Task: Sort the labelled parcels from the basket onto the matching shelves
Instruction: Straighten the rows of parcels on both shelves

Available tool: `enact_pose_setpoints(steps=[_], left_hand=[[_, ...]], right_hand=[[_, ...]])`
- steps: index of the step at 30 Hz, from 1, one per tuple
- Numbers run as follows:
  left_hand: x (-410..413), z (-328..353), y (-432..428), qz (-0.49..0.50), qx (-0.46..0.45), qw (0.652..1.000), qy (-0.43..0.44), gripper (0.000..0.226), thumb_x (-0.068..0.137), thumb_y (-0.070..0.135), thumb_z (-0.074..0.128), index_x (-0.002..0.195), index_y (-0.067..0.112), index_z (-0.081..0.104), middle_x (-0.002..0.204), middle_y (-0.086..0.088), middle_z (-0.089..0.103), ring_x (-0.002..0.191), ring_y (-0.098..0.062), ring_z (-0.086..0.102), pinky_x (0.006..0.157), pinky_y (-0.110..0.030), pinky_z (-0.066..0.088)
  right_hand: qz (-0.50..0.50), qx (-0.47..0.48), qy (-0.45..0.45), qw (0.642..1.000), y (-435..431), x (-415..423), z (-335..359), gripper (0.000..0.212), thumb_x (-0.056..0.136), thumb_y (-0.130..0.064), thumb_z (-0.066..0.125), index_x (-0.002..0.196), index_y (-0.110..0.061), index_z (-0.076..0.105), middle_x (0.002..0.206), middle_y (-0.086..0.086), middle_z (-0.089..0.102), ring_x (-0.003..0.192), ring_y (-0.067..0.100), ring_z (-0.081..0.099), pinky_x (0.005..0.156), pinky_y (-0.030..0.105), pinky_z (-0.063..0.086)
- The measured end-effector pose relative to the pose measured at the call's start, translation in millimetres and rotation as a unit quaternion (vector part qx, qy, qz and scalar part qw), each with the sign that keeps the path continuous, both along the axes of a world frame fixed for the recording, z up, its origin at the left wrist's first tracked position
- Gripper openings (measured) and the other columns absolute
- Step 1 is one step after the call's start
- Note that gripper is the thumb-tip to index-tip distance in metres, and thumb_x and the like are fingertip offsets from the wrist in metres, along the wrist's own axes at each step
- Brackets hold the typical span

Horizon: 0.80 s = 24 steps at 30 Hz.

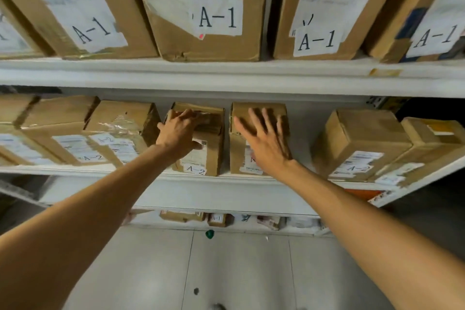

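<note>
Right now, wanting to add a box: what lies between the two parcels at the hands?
Head view: only a narrow bare gap between the left parcel and right parcel.

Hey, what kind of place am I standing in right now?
Probably a parcel storeroom or sorting depot. White shelves hold labelled cardboard parcels: A-1 boxes above, A-2 below, where the left hand grips one A-2 box and the right hand spreads open at the neighbouring box.

A wide gap lies between the middle-right parcel [237, 158] and the right box [364, 133]. Only a slit parts it from the middle-left parcel [214, 138]; left boxes [118, 118] stand packed tight.
</note>
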State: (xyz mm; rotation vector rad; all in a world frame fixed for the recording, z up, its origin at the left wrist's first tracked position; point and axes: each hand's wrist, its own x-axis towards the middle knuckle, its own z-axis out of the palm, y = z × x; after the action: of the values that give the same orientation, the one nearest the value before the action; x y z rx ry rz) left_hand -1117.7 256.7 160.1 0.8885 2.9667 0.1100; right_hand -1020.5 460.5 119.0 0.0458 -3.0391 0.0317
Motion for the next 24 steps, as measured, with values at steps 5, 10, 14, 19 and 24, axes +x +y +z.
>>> enact_pose_setpoints(steps=[5, 10, 14, 19, 24], left_hand=[[4, -3, 10, -0.011, 0.005, 1.000, 0.028, 0.073, 0.078, 0.029, 0.076, 0.142, 0.035, 0.042, 0.145, -0.002, 0.040, 0.128, -0.034, 0.034, 0.092, -0.056, 0.046], [8, -5, 23, -0.014, -0.006, 0.998, 0.066, 0.071, 0.080, 0.039, 0.072, 0.144, 0.033, 0.040, 0.142, -0.001, 0.046, 0.123, -0.032, 0.042, 0.085, -0.042, 0.049], [19, -8, 40, -0.020, 0.048, 0.997, 0.055, 0.067, 0.080, 0.031, 0.074, 0.141, 0.030, 0.045, 0.141, -0.003, 0.049, 0.124, -0.032, 0.043, 0.086, -0.044, 0.048], [30, -7, 68, -0.016, 0.042, 0.997, 0.059, 0.066, 0.081, 0.034, 0.073, 0.140, 0.033, 0.046, 0.138, -0.001, 0.053, 0.120, -0.032, 0.047, 0.084, -0.042, 0.049], [42, -8, 83, 0.007, 0.054, 0.997, 0.062, 0.064, 0.079, 0.036, 0.075, 0.138, 0.032, 0.049, 0.134, -0.002, 0.056, 0.117, -0.033, 0.049, 0.081, -0.042, 0.050]], right_hand=[[0.002, 0.021, 0.026, 0.999, 8, 4, -8, 0.112, 0.072, 0.005, 0.074, 0.147, -0.030, -0.001, 0.157, 0.025, 0.010, 0.144, 0.045, 0.009, 0.110, 0.061, 0.000], [0.003, 0.032, 0.025, 0.999, 24, 15, -8, 0.111, 0.076, 0.001, 0.073, 0.148, -0.031, -0.005, 0.158, 0.024, 0.008, 0.145, 0.043, 0.006, 0.113, 0.061, 0.002], [0.003, 0.034, 0.043, 0.998, 44, 20, -14, 0.124, 0.065, 0.000, 0.082, 0.150, -0.030, -0.002, 0.155, 0.026, 0.021, 0.142, 0.045, 0.019, 0.109, 0.062, 0.008], [0.002, 0.026, -0.008, 1.000, 70, 37, 0, 0.104, 0.081, 0.015, 0.050, 0.146, -0.029, -0.018, 0.158, 0.020, -0.013, 0.145, 0.039, -0.014, 0.112, 0.055, -0.013], [0.012, -0.030, -0.039, 0.999, 92, 40, 13, 0.110, 0.078, 0.021, 0.047, 0.146, -0.043, -0.010, 0.160, 0.011, -0.010, 0.147, 0.030, -0.011, 0.118, 0.053, -0.005]])
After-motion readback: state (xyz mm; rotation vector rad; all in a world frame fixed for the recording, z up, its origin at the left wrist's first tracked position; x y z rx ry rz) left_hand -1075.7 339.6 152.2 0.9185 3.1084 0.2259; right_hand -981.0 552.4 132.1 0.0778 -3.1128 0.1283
